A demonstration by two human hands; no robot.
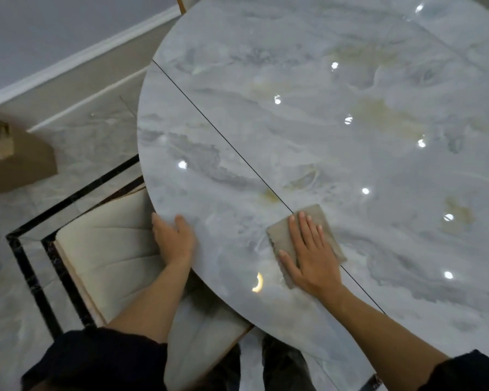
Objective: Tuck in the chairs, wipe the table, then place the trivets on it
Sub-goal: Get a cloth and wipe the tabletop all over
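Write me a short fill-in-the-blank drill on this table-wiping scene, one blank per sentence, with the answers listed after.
1. The right hand presses flat on a folded grey ____ lying on the table.
2. The left hand rests on the table's ____.
3. A thin dark seam runs across the tabletop and passes under the ____.
4. A cream padded chair sits partly under the table, below the ____ hand.

Answers: cloth; edge; cloth; left
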